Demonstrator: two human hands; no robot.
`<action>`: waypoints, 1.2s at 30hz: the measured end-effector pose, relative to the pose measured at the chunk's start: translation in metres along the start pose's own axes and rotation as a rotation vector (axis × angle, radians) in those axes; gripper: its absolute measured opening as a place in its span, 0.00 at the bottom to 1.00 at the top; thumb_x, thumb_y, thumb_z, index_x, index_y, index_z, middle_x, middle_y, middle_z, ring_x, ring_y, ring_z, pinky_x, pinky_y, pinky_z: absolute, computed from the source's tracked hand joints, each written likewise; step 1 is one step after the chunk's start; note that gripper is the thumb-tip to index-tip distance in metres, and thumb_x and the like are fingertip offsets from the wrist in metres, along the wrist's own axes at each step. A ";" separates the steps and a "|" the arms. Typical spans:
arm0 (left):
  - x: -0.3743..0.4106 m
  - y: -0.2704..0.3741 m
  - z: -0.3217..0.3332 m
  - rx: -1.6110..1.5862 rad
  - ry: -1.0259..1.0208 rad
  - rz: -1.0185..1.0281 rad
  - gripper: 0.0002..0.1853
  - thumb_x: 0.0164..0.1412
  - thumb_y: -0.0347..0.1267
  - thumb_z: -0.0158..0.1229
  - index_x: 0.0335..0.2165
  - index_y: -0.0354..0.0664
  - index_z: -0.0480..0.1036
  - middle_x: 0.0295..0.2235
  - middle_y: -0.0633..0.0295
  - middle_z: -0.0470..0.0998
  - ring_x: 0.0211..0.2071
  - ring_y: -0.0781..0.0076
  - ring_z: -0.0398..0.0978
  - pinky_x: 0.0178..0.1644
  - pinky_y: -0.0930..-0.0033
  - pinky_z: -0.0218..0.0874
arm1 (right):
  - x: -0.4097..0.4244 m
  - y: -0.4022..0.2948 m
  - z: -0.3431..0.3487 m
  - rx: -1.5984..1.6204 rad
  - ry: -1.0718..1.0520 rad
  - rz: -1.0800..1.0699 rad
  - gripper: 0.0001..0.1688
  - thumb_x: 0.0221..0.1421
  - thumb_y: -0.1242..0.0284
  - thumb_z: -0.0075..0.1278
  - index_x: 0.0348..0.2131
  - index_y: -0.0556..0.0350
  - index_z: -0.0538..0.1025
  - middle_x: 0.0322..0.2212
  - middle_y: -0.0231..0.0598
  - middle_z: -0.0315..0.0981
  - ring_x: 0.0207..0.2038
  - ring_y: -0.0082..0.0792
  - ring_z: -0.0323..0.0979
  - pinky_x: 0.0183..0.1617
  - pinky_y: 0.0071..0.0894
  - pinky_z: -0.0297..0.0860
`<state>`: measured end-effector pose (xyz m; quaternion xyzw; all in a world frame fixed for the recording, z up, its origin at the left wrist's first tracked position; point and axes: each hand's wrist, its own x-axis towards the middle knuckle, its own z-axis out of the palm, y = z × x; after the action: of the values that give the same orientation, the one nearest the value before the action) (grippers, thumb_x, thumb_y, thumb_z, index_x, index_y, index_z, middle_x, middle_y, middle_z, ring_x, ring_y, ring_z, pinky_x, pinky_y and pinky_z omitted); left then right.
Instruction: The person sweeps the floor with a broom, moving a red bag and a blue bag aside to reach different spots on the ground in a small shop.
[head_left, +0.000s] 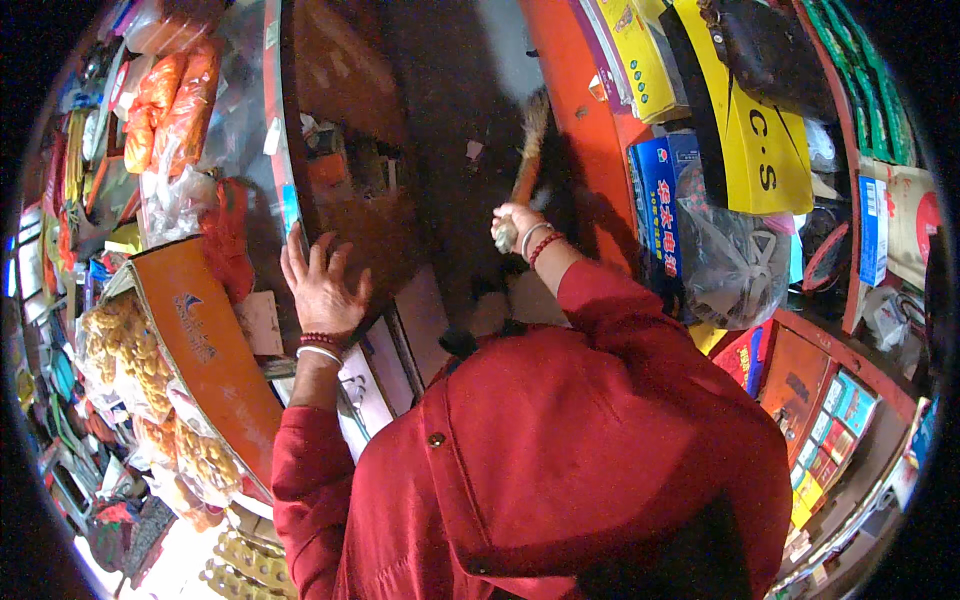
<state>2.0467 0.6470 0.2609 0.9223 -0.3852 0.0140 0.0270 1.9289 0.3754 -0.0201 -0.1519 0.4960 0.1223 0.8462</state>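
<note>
My right hand (517, 225) is closed around the handle end of a short straw hand brush (531, 142); its frayed bristles point away from me, over the dark floor (457, 187). A pale, crumpled-looking bit shows at the grip, and I cannot tell what it is. With fingers spread, my left hand (324, 289) rests near the edge of a glass-topped counter (279, 161), its fingertips by a blue sticker, and it holds nothing. A small pale scrap (474, 149) lies on the floor, left of the brush.
An orange carton (199, 330) with bagged snacks (124, 349) stands at the left, below orange plastic bags (176, 112). Along the right are a red shelf edge (585, 135), a blue box (660, 217), a yellow box (772, 157) and a clear plastic bag (731, 262).
</note>
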 end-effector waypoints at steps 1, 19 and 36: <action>0.000 0.000 0.000 -0.001 0.000 0.008 0.21 0.46 0.38 0.63 0.41 0.43 0.75 0.50 0.55 0.68 0.64 0.43 0.46 0.65 0.39 0.37 | 0.012 0.008 -0.002 -0.071 -0.057 0.044 0.08 0.51 0.74 0.52 0.26 0.53 0.67 0.19 0.38 0.68 0.20 0.37 0.69 0.23 0.41 0.70; 0.014 -0.005 0.003 -0.018 -0.182 -0.147 0.18 0.46 0.35 0.61 0.40 0.45 0.76 0.47 0.61 0.73 0.62 0.41 0.49 0.63 0.35 0.39 | 0.181 -0.259 0.236 0.155 0.061 0.016 0.02 0.53 0.75 0.51 0.29 0.53 0.72 0.26 0.35 0.74 0.30 0.37 0.74 0.38 0.45 0.75; 0.011 -0.011 0.004 -0.080 -0.167 -0.162 0.16 0.46 0.33 0.61 0.37 0.45 0.76 0.47 0.61 0.73 0.62 0.40 0.51 0.63 0.36 0.40 | 0.084 -0.150 0.073 -0.366 0.052 0.191 0.08 0.50 0.72 0.51 0.21 0.50 0.68 0.16 0.33 0.68 0.17 0.34 0.68 0.23 0.37 0.68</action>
<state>2.0617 0.6467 0.2567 0.9465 -0.3108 -0.0808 0.0328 2.0814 0.2694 -0.0401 -0.2586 0.4992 0.2861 0.7759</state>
